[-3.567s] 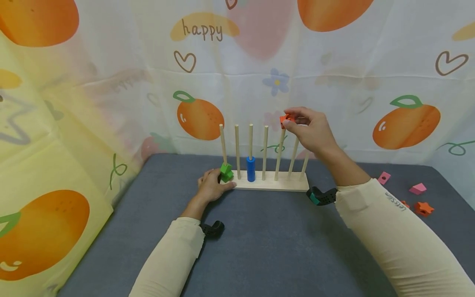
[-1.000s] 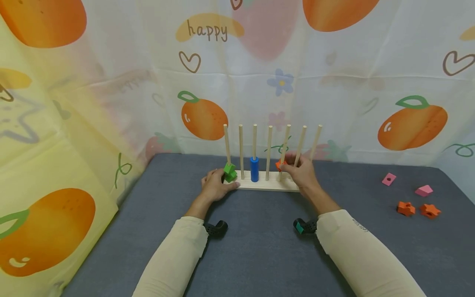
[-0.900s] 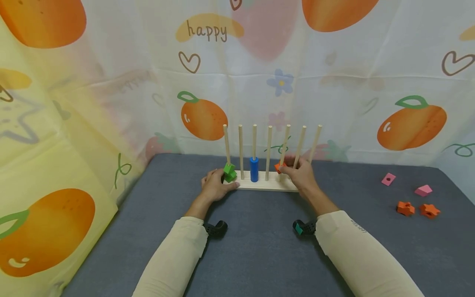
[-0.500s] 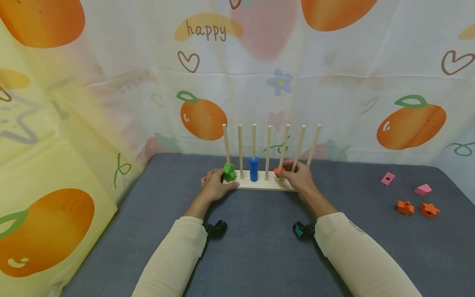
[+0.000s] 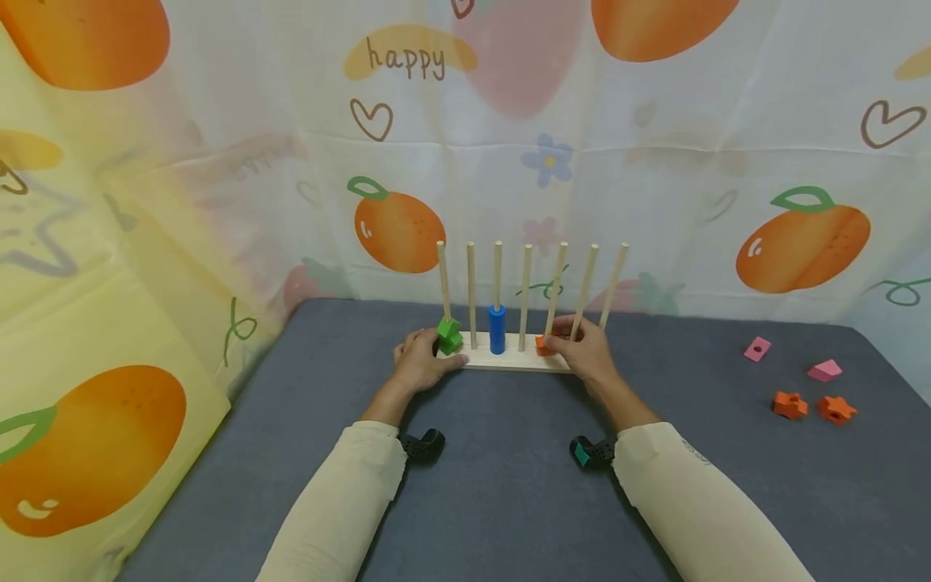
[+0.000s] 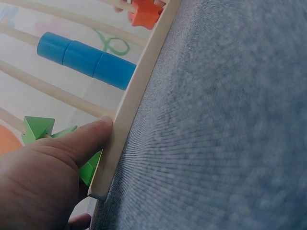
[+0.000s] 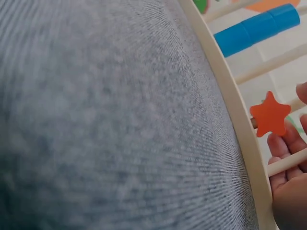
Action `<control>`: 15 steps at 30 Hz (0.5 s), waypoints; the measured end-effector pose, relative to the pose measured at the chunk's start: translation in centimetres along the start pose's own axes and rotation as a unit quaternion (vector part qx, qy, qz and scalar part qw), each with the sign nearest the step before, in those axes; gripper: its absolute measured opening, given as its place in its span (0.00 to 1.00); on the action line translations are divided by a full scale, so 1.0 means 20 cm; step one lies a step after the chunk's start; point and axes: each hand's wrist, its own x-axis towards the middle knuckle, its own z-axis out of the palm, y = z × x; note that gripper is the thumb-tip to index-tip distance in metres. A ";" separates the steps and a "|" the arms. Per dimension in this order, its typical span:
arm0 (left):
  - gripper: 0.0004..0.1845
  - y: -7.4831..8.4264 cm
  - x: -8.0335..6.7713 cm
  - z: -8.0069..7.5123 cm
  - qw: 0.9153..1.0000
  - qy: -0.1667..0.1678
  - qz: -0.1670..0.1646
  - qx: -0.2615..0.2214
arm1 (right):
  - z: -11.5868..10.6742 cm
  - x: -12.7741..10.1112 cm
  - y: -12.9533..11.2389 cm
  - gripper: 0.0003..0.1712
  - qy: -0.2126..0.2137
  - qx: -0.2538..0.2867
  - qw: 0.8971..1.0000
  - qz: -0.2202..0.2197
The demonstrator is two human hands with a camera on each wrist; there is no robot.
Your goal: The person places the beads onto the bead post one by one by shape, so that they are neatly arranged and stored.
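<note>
Right hand: the right hand [image 5: 586, 356] pinched the orange star [image 5: 542, 345], fingers [image 7: 283, 143] curled behind it, low on the fifth peg at the base of the peg rack [image 5: 509, 362].
Left hand: the left hand [image 5: 418, 364] gripped the left end of the rack, thumb [image 6: 84, 139] pressed along its front edge, fingers curled round the end beside the green pieces [image 5: 448, 335].
Orange star's place: threaded on its peg, resting just above the wooden base, near the middle of the far edge of the desk [image 5: 509, 485].
Rack: seven upright pegs on one wooden base; green pieces on the first peg, a blue cylinder stack [image 5: 497, 329] on the third.
In the way: the two pegs to the right of the star stood close against the right hand's fingers; the fourth peg rose between the star and the blue stack.
Right side of the desk: two pink blocks [image 5: 757, 349] and [image 5: 825, 371] lay well apart from the rack, with two more orange pieces [image 5: 785, 403] and [image 5: 835, 409] just beside each other nearer the front.
Behind: a printed curtain [image 5: 465, 145] with oranges hung along the far edge.
</note>
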 end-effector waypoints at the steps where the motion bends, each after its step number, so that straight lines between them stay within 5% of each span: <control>1: 0.36 0.00 0.00 0.00 1.000 0.000 0.000 0.000 | 0.00 0.00 0.00 0.18 0.002 -0.006 1.000 0.000; 15: 0.35 -0.01 0.00 0.00 1.000 0.003 0.000 -0.004 | -0.11 -0.13 -0.12 0.29 -0.006 -0.020 1.000 0.012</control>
